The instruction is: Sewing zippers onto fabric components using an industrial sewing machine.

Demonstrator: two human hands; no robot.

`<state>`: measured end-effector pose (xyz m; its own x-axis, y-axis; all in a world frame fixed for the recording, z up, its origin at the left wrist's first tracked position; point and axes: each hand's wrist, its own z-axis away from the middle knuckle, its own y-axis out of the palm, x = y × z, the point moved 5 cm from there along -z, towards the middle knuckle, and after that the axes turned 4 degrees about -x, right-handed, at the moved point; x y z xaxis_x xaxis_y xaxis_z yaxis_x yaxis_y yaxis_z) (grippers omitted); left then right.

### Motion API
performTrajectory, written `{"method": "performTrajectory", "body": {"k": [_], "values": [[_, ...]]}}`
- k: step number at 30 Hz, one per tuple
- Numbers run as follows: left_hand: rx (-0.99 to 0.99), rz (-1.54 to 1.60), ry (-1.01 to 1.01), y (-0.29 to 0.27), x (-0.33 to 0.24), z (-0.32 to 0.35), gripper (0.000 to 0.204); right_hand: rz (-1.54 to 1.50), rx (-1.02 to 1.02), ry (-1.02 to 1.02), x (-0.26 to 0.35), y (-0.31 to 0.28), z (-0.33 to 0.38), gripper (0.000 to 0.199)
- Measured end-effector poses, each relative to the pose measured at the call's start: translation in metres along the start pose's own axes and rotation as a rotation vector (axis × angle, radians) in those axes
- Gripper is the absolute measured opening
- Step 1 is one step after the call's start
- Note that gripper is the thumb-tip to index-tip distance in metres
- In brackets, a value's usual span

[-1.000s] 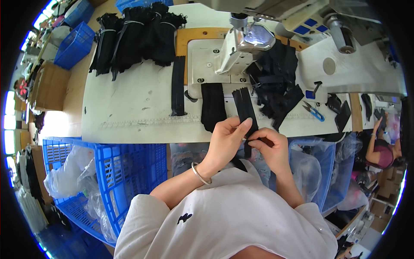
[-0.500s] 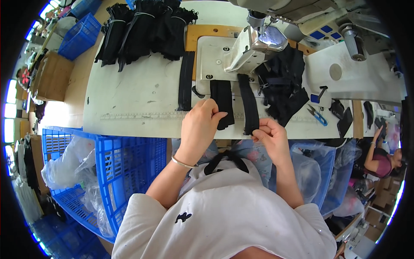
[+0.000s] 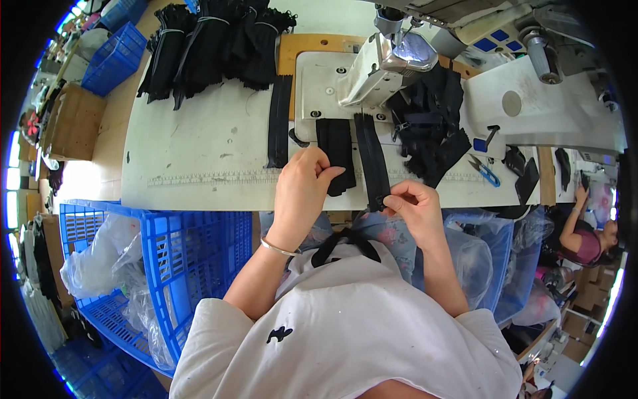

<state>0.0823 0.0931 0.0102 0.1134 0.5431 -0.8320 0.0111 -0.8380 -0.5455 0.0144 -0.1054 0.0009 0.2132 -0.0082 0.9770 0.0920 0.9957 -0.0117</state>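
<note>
My right hand (image 3: 417,211) pinches the lower end of a black zipper (image 3: 373,156) between thumb and fingers, at the table's front edge. The zipper's upper end lies just below the head of a sewing machine (image 3: 375,70). To its left, a black strip (image 3: 335,143), which looks like zipper tape, lies flat. My left hand (image 3: 300,189) is closed at that strip's lower left, fingers curled and thumb across it; the fingertips are partly hidden. Another black zipper (image 3: 280,123) lies left of the metal plate (image 3: 312,86).
Tied bundles of black zippers (image 3: 209,50) lie at the back left. A heap of black zippers (image 3: 432,116) sits right of the machine, with blue thread snips (image 3: 485,171) beyond. Blue crates (image 3: 149,266) stand below the table at left; a clear-lined blue bin (image 3: 502,266) is at right.
The view has shifted slightly. The zipper in my right hand lies flatter and shows more of its width, its upper end a little further left. My left hand stays by the middle strip.
</note>
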Motion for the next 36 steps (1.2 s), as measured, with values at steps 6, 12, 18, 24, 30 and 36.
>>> {"method": "performTrajectory", "body": {"k": [6,12,18,24,30,36], "values": [[-0.043,0.014,-0.02,-0.002,-0.002,-0.001,0.026,0.043,0.003,-0.014,0.004,0.001,-0.002,0.008],[-0.046,0.04,0.004,-0.002,0.001,0.0,0.023,0.03,-0.025,0.021,0.001,0.002,-0.002,0.009],[0.017,0.63,-0.326,-0.004,0.01,0.001,0.013,-0.066,-0.039,-0.05,0.019,0.01,-0.007,0.009],[0.085,0.972,-0.438,0.006,0.007,0.004,0.015,-0.047,0.094,-0.195,0.06,0.04,-0.012,0.011],[0.168,0.974,-0.448,0.01,0.005,0.007,0.019,0.156,0.16,-0.008,0.03,0.041,-0.028,0.012],[0.172,0.732,-0.313,0.01,-0.004,0.007,0.019,0.023,0.176,0.065,0.032,0.04,-0.025,0.009]]}}
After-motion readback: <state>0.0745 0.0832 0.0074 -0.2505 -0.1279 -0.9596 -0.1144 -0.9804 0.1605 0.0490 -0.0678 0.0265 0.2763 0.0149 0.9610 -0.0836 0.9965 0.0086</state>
